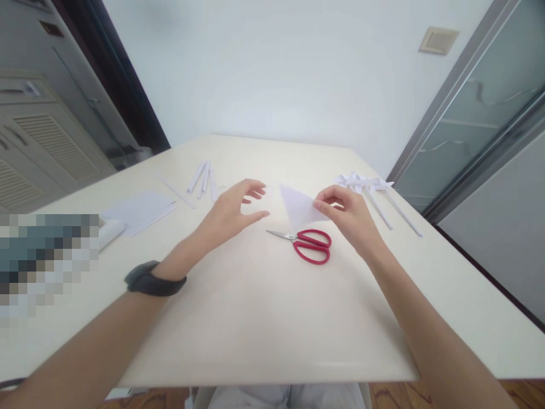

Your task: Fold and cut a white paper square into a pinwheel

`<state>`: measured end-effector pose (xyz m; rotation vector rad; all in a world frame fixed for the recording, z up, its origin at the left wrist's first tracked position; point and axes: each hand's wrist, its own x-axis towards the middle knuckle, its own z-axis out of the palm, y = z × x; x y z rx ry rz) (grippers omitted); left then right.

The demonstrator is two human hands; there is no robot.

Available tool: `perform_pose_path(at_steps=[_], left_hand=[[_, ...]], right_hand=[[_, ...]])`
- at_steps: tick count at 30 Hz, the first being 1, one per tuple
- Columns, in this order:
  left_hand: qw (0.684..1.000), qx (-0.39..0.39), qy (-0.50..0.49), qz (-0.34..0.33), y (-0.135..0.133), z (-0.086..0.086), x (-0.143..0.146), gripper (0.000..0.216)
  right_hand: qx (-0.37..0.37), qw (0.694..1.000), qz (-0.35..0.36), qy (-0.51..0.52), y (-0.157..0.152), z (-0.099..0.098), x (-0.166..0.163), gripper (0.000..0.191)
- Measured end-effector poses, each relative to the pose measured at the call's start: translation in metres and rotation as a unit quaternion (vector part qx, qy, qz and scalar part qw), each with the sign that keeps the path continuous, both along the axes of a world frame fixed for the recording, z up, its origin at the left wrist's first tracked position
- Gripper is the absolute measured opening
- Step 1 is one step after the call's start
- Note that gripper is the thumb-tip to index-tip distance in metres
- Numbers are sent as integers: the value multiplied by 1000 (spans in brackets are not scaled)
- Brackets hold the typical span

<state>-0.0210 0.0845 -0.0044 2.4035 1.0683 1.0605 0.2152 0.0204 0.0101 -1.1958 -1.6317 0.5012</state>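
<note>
My right hand [340,207] pinches one corner of a white paper triangle [298,205], which is raised over the table. My left hand [239,207] is to the left of the paper, apart from it, with fingers and thumb spread and nothing between them. Just below the paper lies a pair of scissors [312,246] with red handles, its blades together and pointing left. A dark band [155,279] circles my left wrist.
Rolled paper sticks [204,177] lie beyond my left hand. Flat white paper sheets [138,213] are at the left. Paper pinwheels [366,183] on paper sticks lie at the right. The white table [255,324] meets a wall at the back. A pixelated patch covers the left edge.
</note>
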Motion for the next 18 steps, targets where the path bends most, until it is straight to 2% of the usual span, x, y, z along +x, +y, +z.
perform_pose_path(at_steps=[2,5,7,13,18], left_hand=[[992,-87,-60,-69,-5,1,6,57],[962,-192,-118,-155,-15,4,13,57],[946,-230,-136,-183,-19,5,15,58],[926,-276,-160,-204,-28,11,16,62],[910,-310,-136,-240,-35,22,16,47]], right_hand=[[-83,992,45,86,1,-3,-2,8],[-188,965,97,157,2,-8,-5,14],[-230,950,114,176,2,-12,-6,17],[-285,922,144,219,-2,-13,-11,23],[-304,907,168,237,-5,-10,-15,26]])
